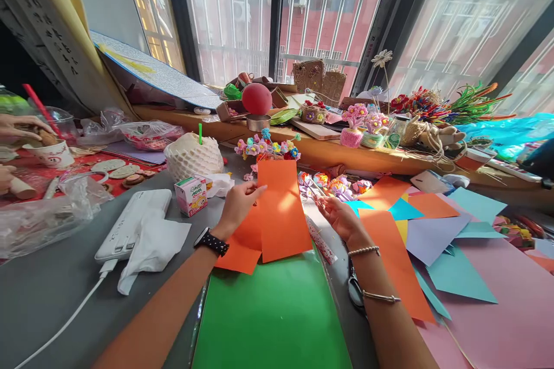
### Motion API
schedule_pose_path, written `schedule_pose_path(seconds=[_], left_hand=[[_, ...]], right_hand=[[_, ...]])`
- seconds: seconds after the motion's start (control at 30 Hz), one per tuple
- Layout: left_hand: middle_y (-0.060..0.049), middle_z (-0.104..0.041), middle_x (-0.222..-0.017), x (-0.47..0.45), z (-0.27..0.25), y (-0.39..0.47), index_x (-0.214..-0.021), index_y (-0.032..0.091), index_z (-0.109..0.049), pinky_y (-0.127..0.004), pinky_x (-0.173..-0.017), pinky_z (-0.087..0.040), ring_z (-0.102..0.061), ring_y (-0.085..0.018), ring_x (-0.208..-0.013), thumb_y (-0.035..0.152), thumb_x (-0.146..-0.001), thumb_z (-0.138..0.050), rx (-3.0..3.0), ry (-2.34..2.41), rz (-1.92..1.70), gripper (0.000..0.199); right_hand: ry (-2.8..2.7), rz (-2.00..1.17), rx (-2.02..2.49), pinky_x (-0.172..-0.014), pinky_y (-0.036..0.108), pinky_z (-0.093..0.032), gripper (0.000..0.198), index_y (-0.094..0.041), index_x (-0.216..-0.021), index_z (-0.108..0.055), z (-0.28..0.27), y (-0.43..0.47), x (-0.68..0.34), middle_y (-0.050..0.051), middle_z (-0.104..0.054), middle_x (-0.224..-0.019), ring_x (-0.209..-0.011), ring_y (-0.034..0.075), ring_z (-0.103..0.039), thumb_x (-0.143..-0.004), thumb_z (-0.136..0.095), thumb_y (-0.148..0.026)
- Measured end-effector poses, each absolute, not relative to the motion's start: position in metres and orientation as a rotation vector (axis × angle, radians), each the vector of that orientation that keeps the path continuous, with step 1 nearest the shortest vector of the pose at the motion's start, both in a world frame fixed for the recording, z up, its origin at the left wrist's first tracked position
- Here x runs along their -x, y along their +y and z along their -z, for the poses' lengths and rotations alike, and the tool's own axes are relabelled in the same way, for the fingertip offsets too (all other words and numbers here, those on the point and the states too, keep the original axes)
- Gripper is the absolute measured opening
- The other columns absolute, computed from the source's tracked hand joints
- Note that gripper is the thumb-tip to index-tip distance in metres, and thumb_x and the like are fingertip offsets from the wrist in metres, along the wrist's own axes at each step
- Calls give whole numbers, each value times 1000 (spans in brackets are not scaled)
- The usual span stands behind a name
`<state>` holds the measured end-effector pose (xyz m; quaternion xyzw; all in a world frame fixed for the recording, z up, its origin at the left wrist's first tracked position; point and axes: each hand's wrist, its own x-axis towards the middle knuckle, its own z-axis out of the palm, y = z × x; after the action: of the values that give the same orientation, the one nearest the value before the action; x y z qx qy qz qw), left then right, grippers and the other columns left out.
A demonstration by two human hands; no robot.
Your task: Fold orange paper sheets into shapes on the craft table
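My left hand, with a watch on its wrist, pinches the left edge of an upright orange paper sheet. Another orange piece lies behind and below it, over the top of a green sheet. To the right of the paper, my right hand has its fingers closed around a thin, dark, stick-like tool, whose kind is too small to tell. Black-handled scissors lie beside my right wrist, partly hidden by it. A narrow patterned strip rests between the paper and that hand.
Coloured papers spread at the right. On the left are a white power bank with a cable, a tissue, a small box and a netted coconut. Another person's hands work far left. Crafts line the windowsill.
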<state>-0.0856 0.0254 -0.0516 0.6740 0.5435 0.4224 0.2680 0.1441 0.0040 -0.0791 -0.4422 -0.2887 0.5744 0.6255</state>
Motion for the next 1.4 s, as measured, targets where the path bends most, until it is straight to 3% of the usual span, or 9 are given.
schedule_pose_path(seconds=[0.13, 0.33, 0.47, 0.6, 0.77, 1.0, 1.4], left_hand=[[5, -45, -49, 101, 53, 16, -61, 18, -51, -21, -47, -32, -43, -10, -45, 51, -66, -52, -1679, 1485, -1284, 34], [6, -41, -45, 99, 59, 10, -59, 19, -50, -21, -45, -30, -39, -9, -43, 48, -67, -53, -1650, 1426, -1286, 30], [6, -39, -44, 97, 61, 7, -59, 18, -51, -20, -45, -31, -38, -9, -43, 46, -69, -51, -1630, 1400, -1309, 29], [6, -35, -45, 98, 64, 8, -59, 17, -52, -19, -42, -28, -33, -8, -43, 45, -70, -50, -1569, 1450, -1363, 30], [5, -38, -49, 98, 65, 9, -60, 16, -54, -19, -41, -26, -32, -8, -45, 50, -67, -52, -1465, 1449, -1374, 35], [0, -53, -60, 94, 65, 6, -69, 14, -63, -18, -47, -33, -44, -11, -56, 45, -66, -53, -1445, 1418, -1403, 33], [1, -53, -59, 94, 68, 7, -67, 14, -62, -19, -48, -32, -43, -10, -55, 45, -66, -53, -1451, 1438, -1389, 32]], right_hand=[[-578, -1471, 914, -67, 12, -53, 14, -15, -74, -57, 71, -6, -134, 4, -65, -81, -80, 11, -63, -64, -58, -5], [-362, -1517, 852, -59, 9, -53, 15, -15, -73, -60, 75, -28, -119, 1, -65, -73, -65, 7, -63, -61, -65, -6], [-486, -1397, 941, -49, 14, -49, 13, -17, -66, -60, 86, -36, -111, -1, -61, -62, -53, 6, -57, -61, -70, -24], [-898, -1228, 1072, -43, 19, -37, 35, -16, -55, -55, 93, -39, -109, -1, -53, -55, -46, 7, -46, -69, -56, -48], [-1381, -1180, 1226, -41, 22, -23, 50, -16, -55, -54, 97, -44, -106, -2, -45, -49, -41, 7, -33, -72, -39, -61], [-1742, -1066, 1240, -46, 22, -24, 56, -17, -51, -44, 93, -48, -100, -3, -42, -48, -47, 10, -35, -69, -31, -69], [-1848, -1049, 1241, -48, 23, -24, 58, -19, -50, -37, 94, -46, -99, -3, -40, -51, -50, 11, -35, -67, -26, -73]])
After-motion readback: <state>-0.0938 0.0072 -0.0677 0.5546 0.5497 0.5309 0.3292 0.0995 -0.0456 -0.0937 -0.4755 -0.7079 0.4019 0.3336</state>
